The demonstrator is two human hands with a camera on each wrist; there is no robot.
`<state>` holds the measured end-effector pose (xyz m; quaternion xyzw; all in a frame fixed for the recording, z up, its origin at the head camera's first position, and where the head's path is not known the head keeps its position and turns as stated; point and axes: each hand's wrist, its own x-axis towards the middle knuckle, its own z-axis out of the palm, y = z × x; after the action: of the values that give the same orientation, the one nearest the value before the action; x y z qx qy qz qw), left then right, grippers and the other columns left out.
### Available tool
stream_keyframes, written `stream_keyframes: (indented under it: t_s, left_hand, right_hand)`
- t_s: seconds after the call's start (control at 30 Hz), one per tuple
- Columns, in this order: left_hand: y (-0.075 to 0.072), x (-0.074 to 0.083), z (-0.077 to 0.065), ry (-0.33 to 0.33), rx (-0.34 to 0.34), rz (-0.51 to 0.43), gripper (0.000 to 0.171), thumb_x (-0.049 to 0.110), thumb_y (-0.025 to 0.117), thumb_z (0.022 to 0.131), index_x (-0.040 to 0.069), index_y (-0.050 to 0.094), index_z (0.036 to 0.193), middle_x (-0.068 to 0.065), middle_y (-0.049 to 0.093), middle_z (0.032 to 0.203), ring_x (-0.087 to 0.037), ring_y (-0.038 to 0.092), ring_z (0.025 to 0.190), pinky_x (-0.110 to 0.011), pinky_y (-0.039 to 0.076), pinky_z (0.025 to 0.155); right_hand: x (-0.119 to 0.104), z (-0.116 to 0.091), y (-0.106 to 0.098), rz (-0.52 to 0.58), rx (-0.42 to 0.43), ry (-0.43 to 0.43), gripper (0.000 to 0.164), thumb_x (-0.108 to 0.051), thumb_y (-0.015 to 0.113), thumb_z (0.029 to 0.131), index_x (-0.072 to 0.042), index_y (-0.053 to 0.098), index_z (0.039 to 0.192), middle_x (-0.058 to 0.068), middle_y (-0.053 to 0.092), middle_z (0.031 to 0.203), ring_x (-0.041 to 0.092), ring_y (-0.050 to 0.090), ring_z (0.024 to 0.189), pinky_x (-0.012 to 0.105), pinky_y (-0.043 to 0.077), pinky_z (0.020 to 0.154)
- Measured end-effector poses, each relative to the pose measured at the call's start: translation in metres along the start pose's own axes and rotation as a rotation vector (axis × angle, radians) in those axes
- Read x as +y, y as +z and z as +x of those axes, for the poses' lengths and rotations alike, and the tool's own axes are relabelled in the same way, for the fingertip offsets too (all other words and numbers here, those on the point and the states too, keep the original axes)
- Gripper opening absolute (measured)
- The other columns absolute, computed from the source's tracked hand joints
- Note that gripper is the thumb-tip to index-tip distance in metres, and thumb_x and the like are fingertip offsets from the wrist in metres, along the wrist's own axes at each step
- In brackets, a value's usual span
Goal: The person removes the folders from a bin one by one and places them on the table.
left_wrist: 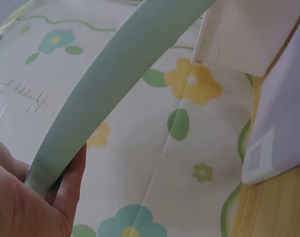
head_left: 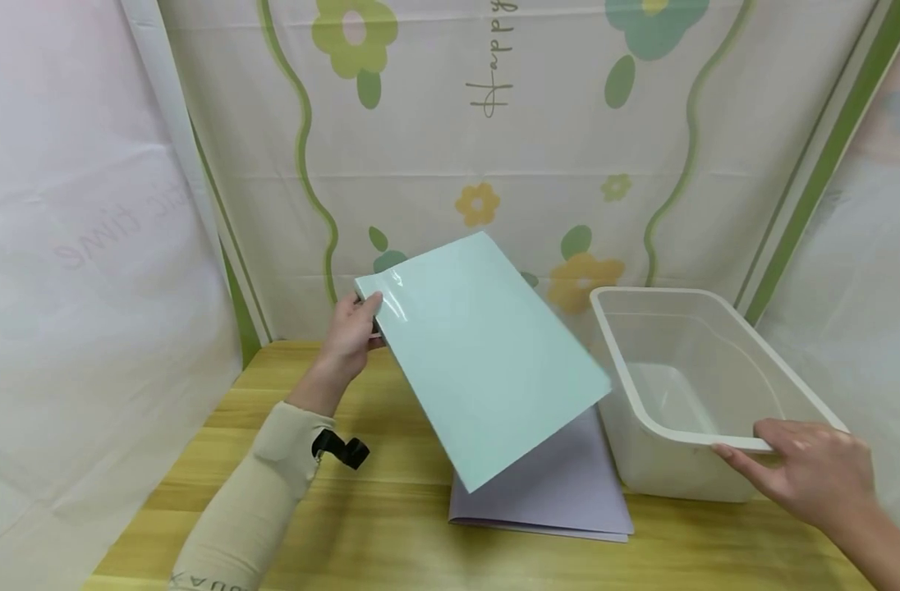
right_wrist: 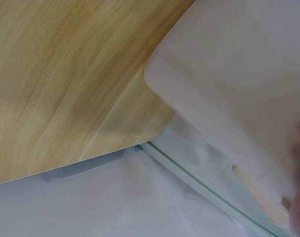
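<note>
A mint green folder (head_left: 487,353) is held up and tilted above the table by my left hand (head_left: 349,332), which pinches its left edge with the thumb on top. From the left wrist view, the folder (left_wrist: 103,94) shows edge-on between thumb and fingers of the left hand (left_wrist: 36,200). Beneath it a purple folder (head_left: 549,484) lies on the table, partly covered from sight. My right hand (head_left: 815,468) grips the near rim of a white plastic bin (head_left: 686,472). In the right wrist view the bin's outer wall (right_wrist: 234,108) fills the right side.
The wooden table (head_left: 379,533) has a floral curtain (head_left: 420,148) behind it and white curtain walls at both sides. The bin stands at the right, close beside the purple folder. A black strap mount (head_left: 341,449) sticks out from the left wrist.
</note>
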<state>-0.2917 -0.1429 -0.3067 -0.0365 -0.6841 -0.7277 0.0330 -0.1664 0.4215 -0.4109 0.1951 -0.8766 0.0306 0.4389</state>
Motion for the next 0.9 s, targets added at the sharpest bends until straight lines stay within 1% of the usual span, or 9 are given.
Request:
stream_keyframes:
  t_s: [0.07,0.2,0.33,0.63,0.9]
  left_hand:
    - [-0.004,0.0,0.0,-0.009,0.001,0.023,0.041,0.027,0.044,0.111,0.001,0.044,0.143,-0.01,0.067,0.104,-0.015,0.069,0.079,-0.029,0.06,0.069]
    - [-0.011,-0.002,-0.001,-0.025,-0.011,0.077,0.043,0.028,0.042,0.111,0.003,0.041,0.146,-0.012,0.064,0.113,-0.016,0.068,0.082,-0.031,0.058,0.071]
    - [-0.017,-0.006,-0.002,-0.051,0.0,0.094,0.044,0.028,0.04,0.112,0.003,0.041,0.148,-0.014,0.062,0.118,-0.017,0.066,0.084,-0.03,0.057,0.072]
    - [-0.029,-0.011,0.002,-0.086,0.026,0.097,0.049,0.031,0.041,0.111,0.003,0.036,0.151,-0.012,0.058,0.117,-0.017,0.064,0.088,-0.03,0.057,0.074]
    - [-0.041,-0.009,0.003,-0.109,0.026,0.088,0.051,0.032,0.04,0.111,0.004,0.035,0.153,-0.008,0.06,0.107,-0.015,0.064,0.083,-0.029,0.056,0.073]
  right_hand:
    - [0.0,0.0,0.0,-0.003,0.007,-0.006,0.065,-0.09,0.038,0.086,-0.029,0.037,0.063,-0.019,0.024,0.053,-0.002,0.018,0.047,0.022,0.01,0.039]
    - [0.001,0.001,0.001,-0.008,0.018,-0.015,0.066,-0.09,0.037,0.086,-0.029,0.036,0.063,-0.019,0.024,0.052,-0.002,0.017,0.046,0.022,0.01,0.04]
    - [0.001,0.001,0.0,-0.008,0.009,-0.01,0.065,-0.09,0.036,0.086,-0.029,0.037,0.063,-0.019,0.025,0.052,-0.002,0.018,0.046,0.022,0.01,0.039]
    - [0.0,0.002,0.001,-0.001,0.041,-0.022,0.066,-0.089,0.036,0.087,-0.028,0.038,0.063,-0.02,0.026,0.052,-0.004,0.018,0.047,0.021,0.01,0.04]
    - [-0.001,0.003,0.0,-0.002,0.027,-0.01,0.066,-0.09,0.037,0.086,-0.028,0.037,0.063,-0.02,0.026,0.052,-0.003,0.019,0.047,0.022,0.01,0.04]
